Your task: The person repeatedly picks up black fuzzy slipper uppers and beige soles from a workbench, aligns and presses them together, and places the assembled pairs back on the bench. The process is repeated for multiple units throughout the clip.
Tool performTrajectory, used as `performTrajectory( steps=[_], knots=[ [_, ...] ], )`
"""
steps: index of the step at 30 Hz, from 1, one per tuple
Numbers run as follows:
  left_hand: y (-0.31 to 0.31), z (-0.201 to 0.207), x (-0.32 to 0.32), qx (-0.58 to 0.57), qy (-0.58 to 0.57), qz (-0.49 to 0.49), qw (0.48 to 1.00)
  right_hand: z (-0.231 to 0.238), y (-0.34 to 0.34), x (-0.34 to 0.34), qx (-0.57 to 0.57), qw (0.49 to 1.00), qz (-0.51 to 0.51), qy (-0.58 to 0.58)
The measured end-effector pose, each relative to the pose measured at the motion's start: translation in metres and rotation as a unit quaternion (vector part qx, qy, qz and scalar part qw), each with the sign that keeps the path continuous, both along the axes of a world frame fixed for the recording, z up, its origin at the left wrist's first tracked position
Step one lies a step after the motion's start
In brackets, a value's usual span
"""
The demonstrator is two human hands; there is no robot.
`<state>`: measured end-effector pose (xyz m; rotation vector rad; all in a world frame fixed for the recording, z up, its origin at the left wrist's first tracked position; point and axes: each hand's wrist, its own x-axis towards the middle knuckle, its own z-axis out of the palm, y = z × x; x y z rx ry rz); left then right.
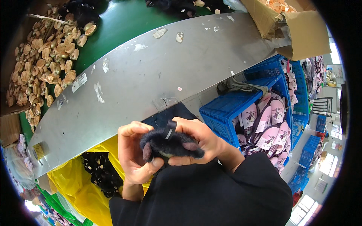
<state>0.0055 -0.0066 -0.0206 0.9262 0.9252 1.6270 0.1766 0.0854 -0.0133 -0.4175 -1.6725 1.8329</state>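
A small black plush animal (166, 144) with two pinkish-brown patches, perhaps ears or feet, is held between my two hands, close in front of my body. My left hand (132, 150) grips its left end, thumb pressing from below. On the other side, my right hand (203, 137) has its fingers over the top and its thumb underneath. A black strap loop (171, 129) with a small pale mark stands up from the plush beside my right fingers. A paler spot shows on its underside between the thumbs.
A metal table edge (143, 71) curves ahead, beside a green surface (109, 34). Gold and tan shell-shaped pieces (45, 60) pile up left. Blue crates (222, 113) with pink slippers (269, 135) stand right. A yellow bag (71, 184) holds black pieces. A cardboard box (307, 35) sits far right.
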Motion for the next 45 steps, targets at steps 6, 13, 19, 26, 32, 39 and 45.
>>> performTrajectory(
  steps=[6,13,19,26,32,39,45],
  knots=[
    [-0.003,-0.010,-0.003,0.032,0.131,0.032,0.990,-0.014,-0.002,-0.006,0.166,0.982,-0.076,0.054],
    [0.002,-0.005,0.004,0.083,0.234,0.088,0.965,-0.017,-0.001,-0.008,0.309,0.933,-0.169,0.078],
    [0.002,0.001,0.016,0.121,0.411,0.186,0.884,-0.021,0.004,-0.008,0.385,0.892,-0.231,0.045],
    [-0.012,-0.020,0.019,0.065,0.503,0.240,0.828,-0.012,-0.009,-0.022,0.415,0.857,-0.306,-0.018],
    [0.008,-0.001,0.033,-0.094,0.318,0.345,0.878,-0.010,-0.016,-0.035,0.420,0.867,-0.269,-0.009],
    [0.046,-0.027,0.038,0.023,0.220,0.187,0.957,-0.033,0.033,-0.005,0.247,0.933,-0.257,0.042],
    [0.086,-0.018,0.043,-0.078,0.127,0.110,0.983,-0.040,0.074,-0.003,0.119,0.966,-0.201,-0.107]
  ],
)
